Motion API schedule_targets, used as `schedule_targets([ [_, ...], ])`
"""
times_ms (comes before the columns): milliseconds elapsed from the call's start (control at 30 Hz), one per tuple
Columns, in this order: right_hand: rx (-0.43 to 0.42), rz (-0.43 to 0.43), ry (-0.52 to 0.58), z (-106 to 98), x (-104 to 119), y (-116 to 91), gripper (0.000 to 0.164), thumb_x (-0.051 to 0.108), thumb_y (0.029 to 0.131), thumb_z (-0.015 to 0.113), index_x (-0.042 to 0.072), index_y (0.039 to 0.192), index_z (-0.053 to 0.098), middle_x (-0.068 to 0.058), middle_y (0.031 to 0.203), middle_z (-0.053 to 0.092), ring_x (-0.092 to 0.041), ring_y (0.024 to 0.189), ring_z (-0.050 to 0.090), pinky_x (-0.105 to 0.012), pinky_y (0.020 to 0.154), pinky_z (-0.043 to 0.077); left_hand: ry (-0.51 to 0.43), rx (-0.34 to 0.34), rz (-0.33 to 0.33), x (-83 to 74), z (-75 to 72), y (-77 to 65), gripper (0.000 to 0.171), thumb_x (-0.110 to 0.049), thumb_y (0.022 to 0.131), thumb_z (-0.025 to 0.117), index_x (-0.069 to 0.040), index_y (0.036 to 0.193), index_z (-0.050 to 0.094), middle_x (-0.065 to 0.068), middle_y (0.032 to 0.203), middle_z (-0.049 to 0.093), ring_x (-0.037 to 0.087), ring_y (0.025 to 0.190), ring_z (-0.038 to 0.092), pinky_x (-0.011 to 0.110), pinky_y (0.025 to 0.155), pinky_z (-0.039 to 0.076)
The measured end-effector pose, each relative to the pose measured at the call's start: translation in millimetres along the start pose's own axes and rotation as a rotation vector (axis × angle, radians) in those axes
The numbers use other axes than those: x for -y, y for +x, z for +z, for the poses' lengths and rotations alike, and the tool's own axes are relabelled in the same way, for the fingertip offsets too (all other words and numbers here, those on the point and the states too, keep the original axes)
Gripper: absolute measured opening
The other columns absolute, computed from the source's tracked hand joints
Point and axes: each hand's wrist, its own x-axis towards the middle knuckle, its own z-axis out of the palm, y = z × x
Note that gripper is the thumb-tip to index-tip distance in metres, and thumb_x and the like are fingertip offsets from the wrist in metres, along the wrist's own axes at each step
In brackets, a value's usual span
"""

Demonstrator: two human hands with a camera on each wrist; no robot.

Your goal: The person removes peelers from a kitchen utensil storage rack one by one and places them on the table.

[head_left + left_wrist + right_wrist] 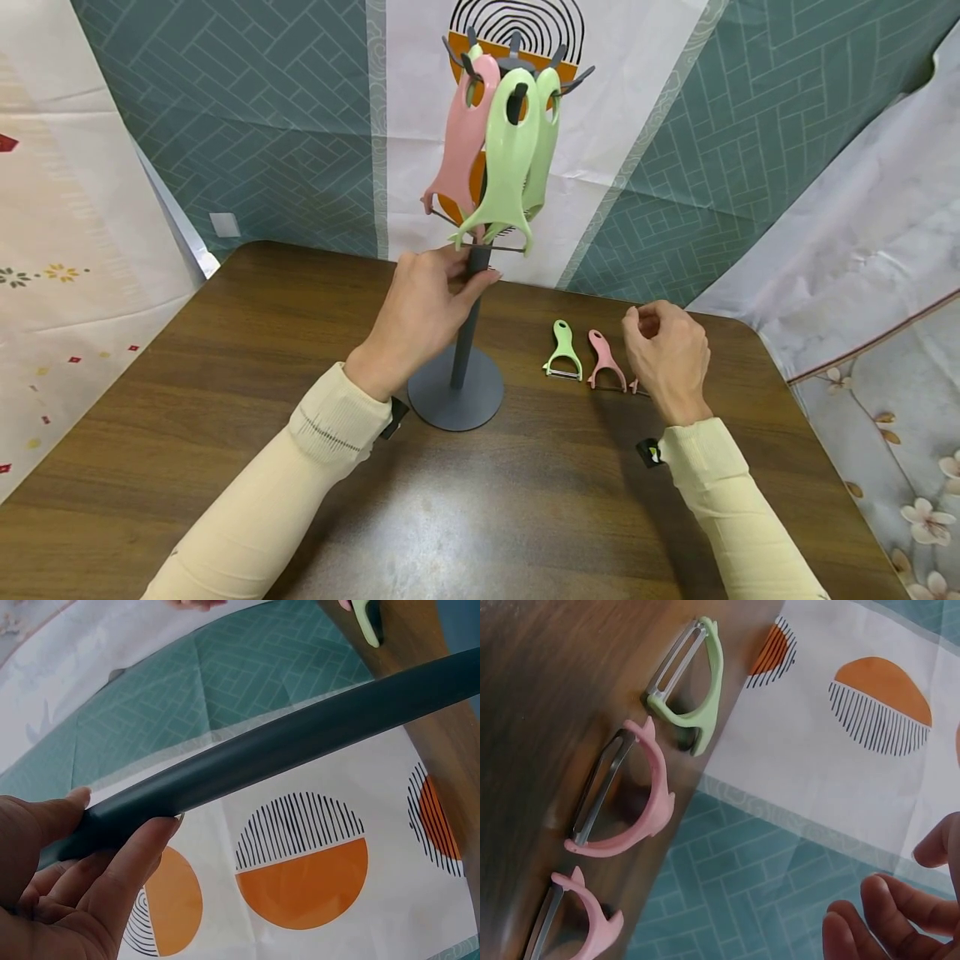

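My left hand [420, 312] grips the dark grey pole [225, 769] of a hook stand just under its hanging peelers, thumb and fingers curled round it. From the hooks hang a pink peeler [459, 137], a light green peeler [510, 167] in front and another green one [546, 150] behind. My right hand [671, 354] hovers over the right part of the table, fingers loosely bent and holding nothing. Below and beside it lie a green peeler [716, 682], a pink peeler [660, 787] and a second pink peeler [592, 922], which the hand mostly covers in the head view.
The stand's round grey base [456, 404] rests on the brown wooden table [225, 400]. Dark hooks [576, 81] spread out at its top. Behind the table hangs a teal and white patterned cloth [285, 150], with floral cloth [892, 433] to the right.
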Motion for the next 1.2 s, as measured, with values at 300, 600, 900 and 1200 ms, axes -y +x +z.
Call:
schedule_targets([
  [300,-0.010,-0.009,0.018,2,4,0,0.027,0.029,0.096,0.058,0.008,0.086,0.072,-0.011,0.078,0.072,-0.031,0.074,0.068,-0.050,0.067,0.048,0.003,-0.002,-0.001,0.6,0.9,0.4,0.029,-0.018,0.093,0.077,-0.001,0.116,0.073,0.011,0.105,0.079,0.018,0.092,0.078,0.032,0.081,0.062],
  [600,-0.011,-0.035,0.044,3,12,0,0.026,0.028,0.096,0.059,0.009,0.084,0.072,-0.010,0.077,0.071,-0.028,0.073,0.067,-0.047,0.066,0.047,0.037,-0.012,0.022,2.4,1.0,0.8,0.025,-0.023,0.093,0.076,-0.003,0.109,0.076,0.007,0.096,0.080,0.013,0.089,0.078,0.030,0.074,0.061],
  [900,-0.022,-0.048,0.067,5,15,-1,0.024,0.026,0.095,0.060,0.010,0.083,0.072,-0.009,0.075,0.070,-0.027,0.071,0.065,-0.045,0.066,0.046,0.023,-0.011,0.018,2.3,0.5,0.9,0.026,-0.022,0.093,0.077,-0.002,0.109,0.075,0.008,0.096,0.080,0.014,0.089,0.078,0.030,0.075,0.062],
  [1200,-0.009,-0.071,0.079,8,20,-2,0.024,0.027,0.095,0.060,0.009,0.084,0.072,-0.009,0.076,0.071,-0.027,0.071,0.066,-0.045,0.066,0.047,0.042,-0.011,0.023,2.7,0.2,0.6,0.025,-0.024,0.093,0.077,-0.004,0.107,0.076,0.006,0.094,0.080,0.012,0.087,0.077,0.030,0.069,0.060],
])
